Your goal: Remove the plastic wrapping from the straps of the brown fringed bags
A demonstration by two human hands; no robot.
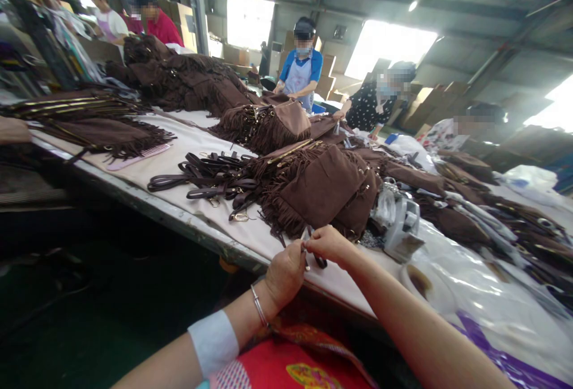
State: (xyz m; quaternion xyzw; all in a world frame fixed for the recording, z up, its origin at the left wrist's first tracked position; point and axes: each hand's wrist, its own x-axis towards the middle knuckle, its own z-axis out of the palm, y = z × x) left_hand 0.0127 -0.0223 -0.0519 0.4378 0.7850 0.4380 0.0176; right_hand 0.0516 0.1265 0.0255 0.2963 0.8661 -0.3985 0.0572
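Observation:
My left hand (286, 272) and my right hand (329, 244) meet at the front edge of the table, fingers pinched together. Between them is a dark brown strap (320, 262), part of which hangs below the fingers. A small pale, shiny bit shows at the fingertips, too small to make out. Just beyond my hands lies a pile of brown fringed bags (319, 189) with gold zips. Left of that pile lie several dark brown wrist straps (208, 177) with metal clasps.
A tape dispenser (403, 231), a roll of tape (427, 287) and clear plastic bags (483, 281) lie to my right. A pink comb (138, 157) is at the left near more bags (96, 133). Several co-workers (304, 67) stand across the table.

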